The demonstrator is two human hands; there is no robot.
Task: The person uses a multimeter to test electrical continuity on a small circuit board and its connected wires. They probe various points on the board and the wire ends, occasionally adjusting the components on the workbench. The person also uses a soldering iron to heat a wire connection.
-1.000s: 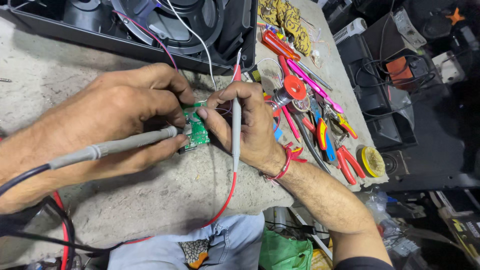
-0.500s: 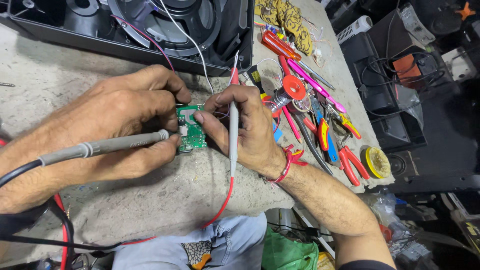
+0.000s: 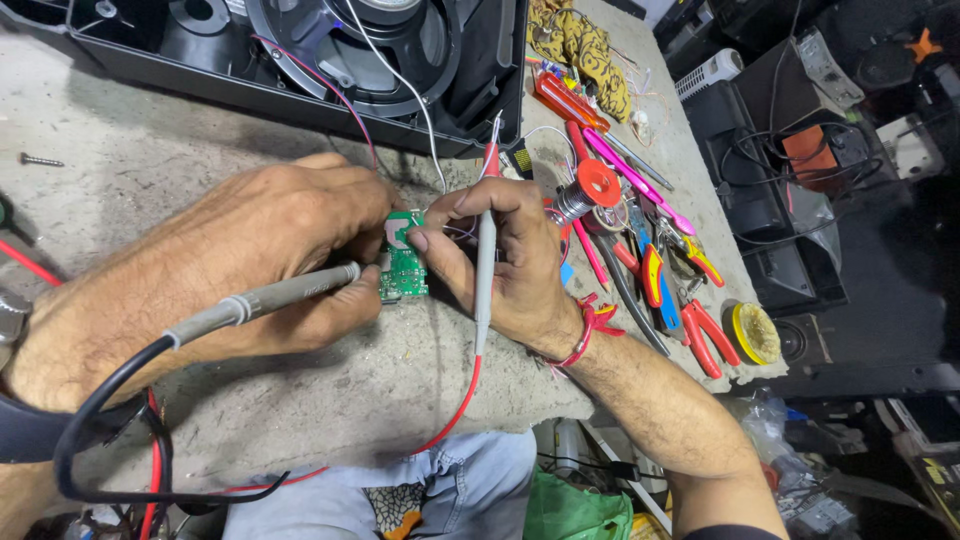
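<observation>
A small green circuit board [image 3: 403, 262] lies on the grey concrete bench [image 3: 330, 400], pinched between both hands. My left hand [image 3: 255, 255] grips a grey test probe [image 3: 270, 298] with a black lead, its tip at the board's left edge. My right hand [image 3: 505, 260] steadies the board with thumb and fingertips and holds a second grey probe [image 3: 486, 262] with a red lead, lying along the fingers with its tip pointing away from the board.
A black speaker cabinet [image 3: 300, 60] with a large cone lies along the bench's far edge, wires running from it to the board. To the right lie a solder spool [image 3: 592, 188], screwdrivers, red-handled pliers [image 3: 705, 340] and a yellow tin [image 3: 755, 333]. A loose screw [image 3: 38, 160] sits far left.
Both hands and the board have stayed almost in place. The view has shifted slightly, and the right thumb has pressed closer onto the board's top.
</observation>
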